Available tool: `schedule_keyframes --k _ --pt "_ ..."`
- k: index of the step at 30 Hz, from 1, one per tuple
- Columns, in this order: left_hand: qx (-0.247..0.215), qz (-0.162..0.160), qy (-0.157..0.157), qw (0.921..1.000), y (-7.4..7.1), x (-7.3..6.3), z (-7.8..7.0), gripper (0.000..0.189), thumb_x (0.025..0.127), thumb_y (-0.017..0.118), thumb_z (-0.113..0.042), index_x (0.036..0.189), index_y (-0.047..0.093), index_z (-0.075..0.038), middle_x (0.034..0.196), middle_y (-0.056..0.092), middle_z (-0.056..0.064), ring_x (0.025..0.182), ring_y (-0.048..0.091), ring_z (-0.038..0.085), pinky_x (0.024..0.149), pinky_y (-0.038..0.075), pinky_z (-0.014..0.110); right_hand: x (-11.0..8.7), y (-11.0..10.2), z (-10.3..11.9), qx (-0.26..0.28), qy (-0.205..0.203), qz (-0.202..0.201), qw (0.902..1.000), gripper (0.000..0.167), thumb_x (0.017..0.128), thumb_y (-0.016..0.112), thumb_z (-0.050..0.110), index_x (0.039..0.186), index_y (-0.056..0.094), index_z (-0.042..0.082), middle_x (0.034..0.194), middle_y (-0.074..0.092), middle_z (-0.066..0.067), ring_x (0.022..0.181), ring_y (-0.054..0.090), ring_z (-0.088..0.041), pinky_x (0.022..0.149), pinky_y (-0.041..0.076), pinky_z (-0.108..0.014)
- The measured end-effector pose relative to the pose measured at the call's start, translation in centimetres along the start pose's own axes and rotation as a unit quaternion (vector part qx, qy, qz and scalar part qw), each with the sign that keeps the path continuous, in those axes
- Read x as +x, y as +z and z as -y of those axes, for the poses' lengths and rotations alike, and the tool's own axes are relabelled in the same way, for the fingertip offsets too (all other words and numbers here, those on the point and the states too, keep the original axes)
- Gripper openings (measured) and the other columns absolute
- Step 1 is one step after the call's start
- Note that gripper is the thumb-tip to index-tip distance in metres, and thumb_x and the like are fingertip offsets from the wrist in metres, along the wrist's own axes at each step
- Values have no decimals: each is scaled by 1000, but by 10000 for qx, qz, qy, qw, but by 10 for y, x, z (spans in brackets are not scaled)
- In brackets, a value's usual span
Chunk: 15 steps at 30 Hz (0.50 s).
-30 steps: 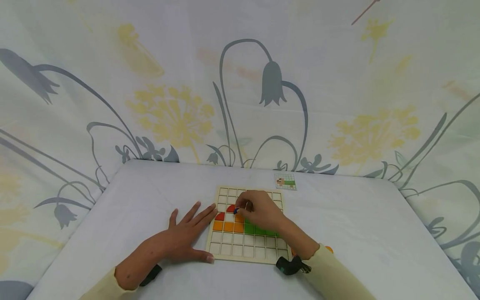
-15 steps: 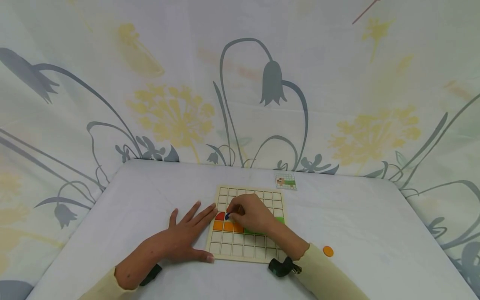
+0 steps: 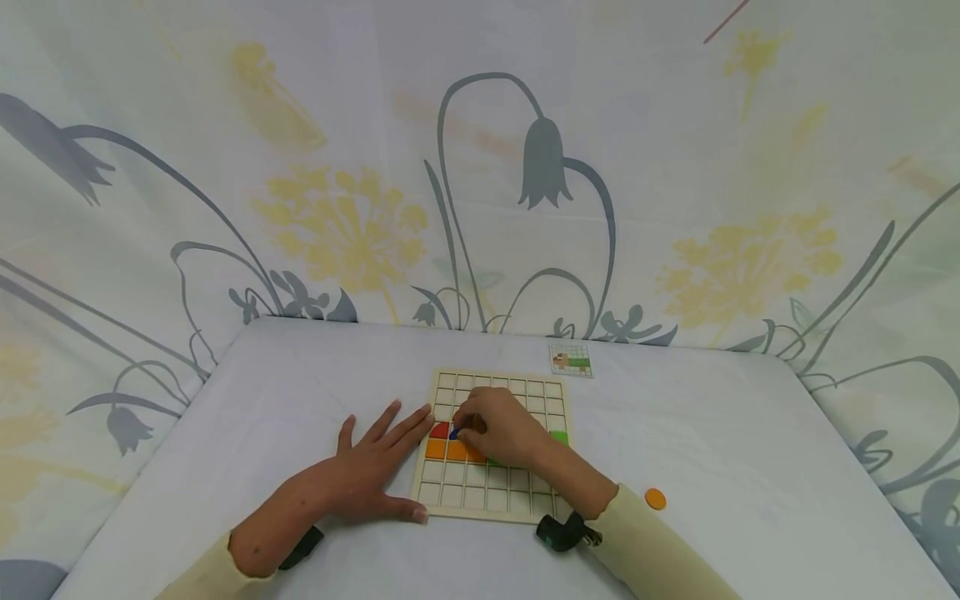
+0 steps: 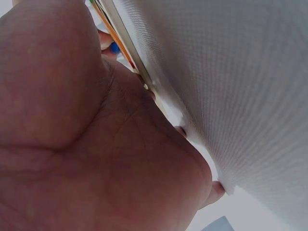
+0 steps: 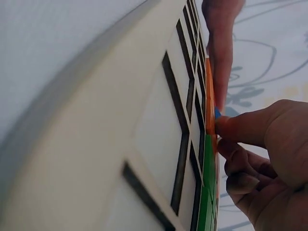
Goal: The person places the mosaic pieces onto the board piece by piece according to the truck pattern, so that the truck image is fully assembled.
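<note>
A pale wooden grid board (image 3: 474,499) lies on the white table. My right hand (image 3: 504,429) pinches a small blue piece (image 3: 454,434) between thumb and fingertips, at a cell just right of a red rounded piece (image 3: 439,430). In the right wrist view only a bit of the blue piece (image 5: 217,113) shows beside the thumb. Below runs a row of orange squares (image 3: 446,450); green pieces (image 3: 558,437) continue to the right, partly covered by my right hand. My left hand (image 3: 367,479) rests spread on the table, its fingers touching the board's left edge.
Behind the board, at its back right, lies a small picture card (image 3: 572,361) with a gridded coloured figure. An orange round piece (image 3: 656,499) sits on the table right of my right forearm. A flower-printed cloth (image 3: 480,208) rises behind the table.
My right hand has moved left and slightly nearer with the blue piece, then stays almost still. The orange round piece has come into full view beside the sleeve. My left hand has stayed put.
</note>
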<state>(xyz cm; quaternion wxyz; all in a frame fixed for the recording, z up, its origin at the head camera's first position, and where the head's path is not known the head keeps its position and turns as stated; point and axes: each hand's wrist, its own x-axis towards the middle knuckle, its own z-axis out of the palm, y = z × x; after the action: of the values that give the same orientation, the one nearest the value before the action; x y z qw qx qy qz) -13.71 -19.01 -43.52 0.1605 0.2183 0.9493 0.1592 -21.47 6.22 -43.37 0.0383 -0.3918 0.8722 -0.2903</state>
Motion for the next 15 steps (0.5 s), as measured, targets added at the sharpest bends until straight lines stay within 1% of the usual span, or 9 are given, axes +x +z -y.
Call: schedule_keyframes --k 3,10,15 --pt "-5 -12 30 10000 0 0 0 120 82 72 -79 173 15 -27 180 4 -9 165 -5 34 115 -2 84 0 1 0 -117 -95 -42 9999 9 95 79 7 103 83 9 94 69 1 79 56 -9 70 50 -23" --pt "-71 -43 113 9999 -1 -1 1 119 82 72 -79 173 15 -26 180 5 -9 165 -5 35 114 -2 85 0 2 -1 -114 5 20 9999 9 96 79 8 104 84 10 93 67 2 76 54 -8 67 49 -22" --pt "-52 -34 53 10000 0 0 0 119 82 73 -79 172 16 -27 180 5 -9 165 -5 34 114 -2 85 0 2 -1 -147 43 57 9999 10 97 79 9 105 84 11 93 66 4 77 54 -8 68 49 -22"
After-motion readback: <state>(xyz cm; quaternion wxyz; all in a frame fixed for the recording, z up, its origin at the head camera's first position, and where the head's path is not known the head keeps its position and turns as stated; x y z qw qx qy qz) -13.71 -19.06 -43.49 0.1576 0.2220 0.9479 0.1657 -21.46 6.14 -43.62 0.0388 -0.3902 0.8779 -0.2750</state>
